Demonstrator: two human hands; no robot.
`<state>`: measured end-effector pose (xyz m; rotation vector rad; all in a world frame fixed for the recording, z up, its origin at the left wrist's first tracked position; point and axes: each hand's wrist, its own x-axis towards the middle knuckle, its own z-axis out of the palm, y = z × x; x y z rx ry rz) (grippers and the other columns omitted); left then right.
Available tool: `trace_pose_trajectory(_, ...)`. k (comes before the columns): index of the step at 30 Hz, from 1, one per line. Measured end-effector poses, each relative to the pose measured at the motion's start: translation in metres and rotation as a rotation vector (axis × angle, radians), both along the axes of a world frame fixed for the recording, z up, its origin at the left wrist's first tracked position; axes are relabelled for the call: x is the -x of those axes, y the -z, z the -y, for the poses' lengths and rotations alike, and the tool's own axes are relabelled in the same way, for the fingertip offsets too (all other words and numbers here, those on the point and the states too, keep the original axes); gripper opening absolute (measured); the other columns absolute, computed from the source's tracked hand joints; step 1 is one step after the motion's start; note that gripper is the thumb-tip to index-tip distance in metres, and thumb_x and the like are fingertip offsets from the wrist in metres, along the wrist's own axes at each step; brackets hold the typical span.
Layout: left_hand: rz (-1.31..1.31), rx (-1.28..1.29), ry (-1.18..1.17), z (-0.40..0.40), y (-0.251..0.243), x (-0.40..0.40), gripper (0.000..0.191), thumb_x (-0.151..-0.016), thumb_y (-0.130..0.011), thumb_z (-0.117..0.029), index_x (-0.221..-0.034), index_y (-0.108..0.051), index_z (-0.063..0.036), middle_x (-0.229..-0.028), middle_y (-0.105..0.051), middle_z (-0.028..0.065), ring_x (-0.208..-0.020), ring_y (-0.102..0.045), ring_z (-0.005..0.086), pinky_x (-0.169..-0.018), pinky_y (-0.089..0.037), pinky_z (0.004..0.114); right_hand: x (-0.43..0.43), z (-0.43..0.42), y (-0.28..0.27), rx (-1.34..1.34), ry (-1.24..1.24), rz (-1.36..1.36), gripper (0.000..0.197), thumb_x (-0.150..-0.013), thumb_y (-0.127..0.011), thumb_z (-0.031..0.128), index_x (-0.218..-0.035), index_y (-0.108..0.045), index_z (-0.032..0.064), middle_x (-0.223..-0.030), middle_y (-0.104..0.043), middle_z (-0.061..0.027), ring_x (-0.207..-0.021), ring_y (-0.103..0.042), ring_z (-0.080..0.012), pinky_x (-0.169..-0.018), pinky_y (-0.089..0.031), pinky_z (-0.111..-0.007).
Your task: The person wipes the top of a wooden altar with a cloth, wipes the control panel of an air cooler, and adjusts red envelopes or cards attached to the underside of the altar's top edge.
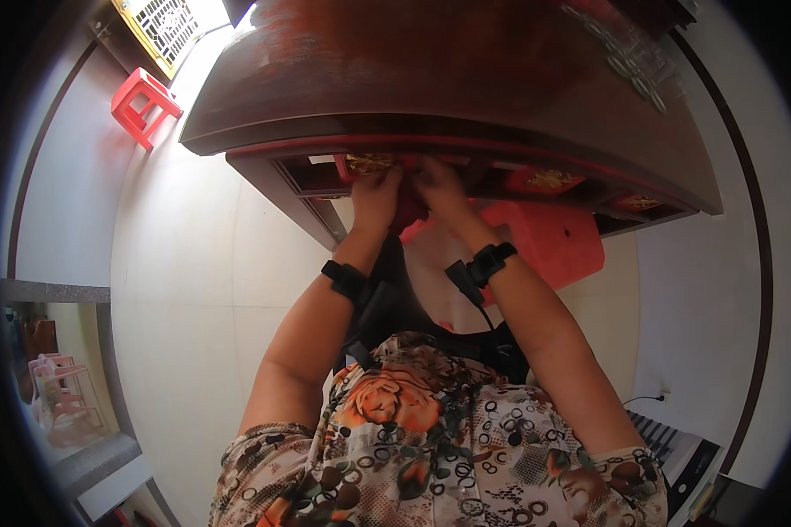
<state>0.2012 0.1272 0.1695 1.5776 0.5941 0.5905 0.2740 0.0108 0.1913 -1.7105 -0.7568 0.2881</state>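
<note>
Both my hands are raised to the front of a dark red-brown wooden table (pixel 395 72), just under its overhanging top. A dark red cloth (pixel 412 204) hangs bunched between them. My left hand (pixel 374 194) has its fingers closed at the cloth's left side, next to a gilded carved ornament (pixel 368 163) on a red panel. On the other side, my right hand (pixel 440 188) is curled around the cloth, slightly blurred. The fingertips of both hands are partly hidden in the shadow of the tabletop.
Below the table front, right of my arms, stands a red plastic stool (pixel 557 240). Another red stool (pixel 145 105) is by the left wall. Several clear glass items (pixel 633 62) sit at the tabletop's right. Further gilded ornaments (pixel 550 179) run along the front.
</note>
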Motion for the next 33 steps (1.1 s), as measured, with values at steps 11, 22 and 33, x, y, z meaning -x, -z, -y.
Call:
trace_pose_trajectory(11,0.008,-0.139,-0.039,0.007,-0.021,0.006,0.032,-0.087,-0.063,-0.025,-0.1,-0.068,0.0037,-0.091,-0.07,0.0157,-0.083,-0.064,0.019,-0.077,-0.049,0.031,-0.008,-0.009,0.01,0.089,0.02,-0.008,0.041,-0.079,-0.05,-0.004,-0.119,-0.057,0.0002,-0.111,-0.065,-0.0177,-0.096,-0.064,-0.0251,-0.084,-0.048,-0.032)
trace_pose_trajectory(22,0.154,0.17,-0.153,0.016,-0.007,0.006,0.029,-0.085,-0.065,-0.018,-0.101,-0.067,0.0058,-0.09,-0.07,0.017,-0.083,-0.064,0.0196,-0.079,-0.049,0.031,-0.002,-0.005,0.004,0.096,0.051,-0.005,0.041,-0.079,-0.05,-0.005,-0.12,-0.055,-0.0006,-0.109,-0.065,-0.0188,-0.099,-0.063,-0.0269,-0.085,-0.048,-0.033)
trace_pose_trajectory(33,0.11,0.369,-0.097,0.006,0.015,-0.006,0.032,-0.082,-0.067,-0.021,-0.099,-0.068,0.0065,-0.086,-0.07,0.0128,-0.078,-0.062,0.0166,-0.074,-0.048,0.031,0.008,-0.002,-0.014,0.151,0.054,-0.078,0.04,-0.078,-0.052,-0.006,-0.118,-0.056,-0.0006,-0.106,-0.065,-0.0166,-0.095,-0.063,-0.0248,-0.083,-0.048,-0.033)
